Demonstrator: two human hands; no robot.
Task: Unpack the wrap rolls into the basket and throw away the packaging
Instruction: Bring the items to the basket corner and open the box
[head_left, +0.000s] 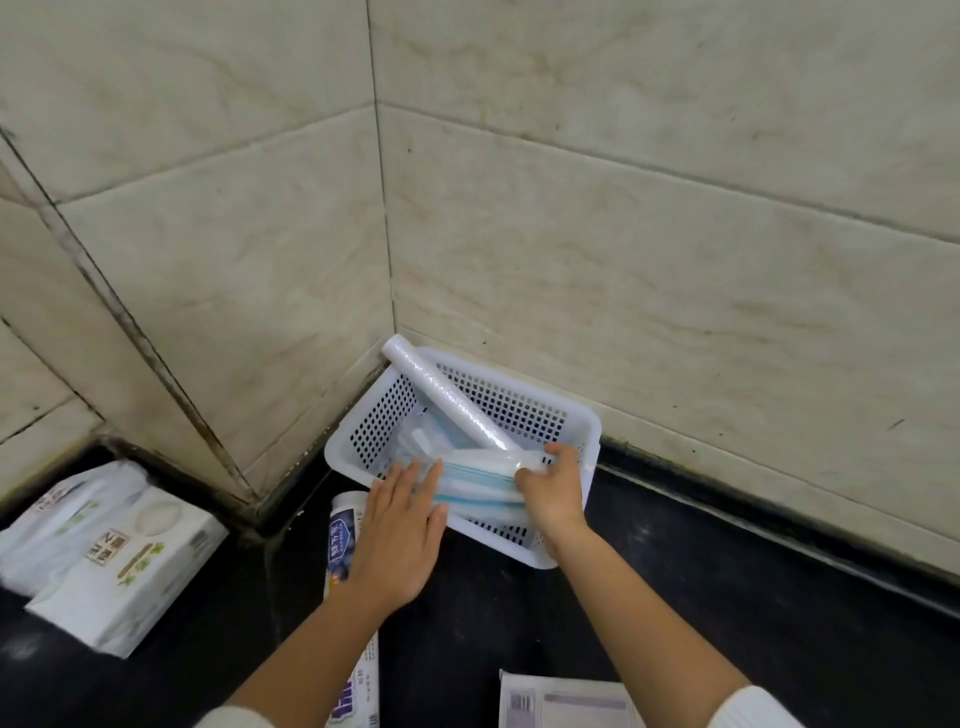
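The clear-wrapped roll with pale blue bands (478, 475) lies low inside the white perforated plastic basket (384, 415). Its long axis runs roughly left to right across the near half. My right hand (550, 493) has it by the right end, fingers (558, 454) curled round the tip. My left hand (400, 535) is spread flat over the other end with straight, relaxed fingers (410, 483), holding nothing. From this view I cannot tell whether they actually touch the roll.

So the right hand has the grip and the left is the free one. Any settling of this roll looks to me like a short push down and along that left-right axis.

A second, longer clear wrap roll (447, 397) crosses above it on a diagonal. Its far end is propped on the basket's back-left corner and its near end drops toward my right hand. I judge that as the thing most likely to get knocked or to block the banded roll from lying flat.

Outside the basket, on the black counter (727, 597), a white-and-blue printed packaging sleeve (340, 540) runs under my left wrist, not yet thrown away. A white tissue pack (104, 551) sits well off to the left. A pale carton with a barcode (566, 704) is at the near edge. The beige tiled wall (623, 234) closes in the corner behind.
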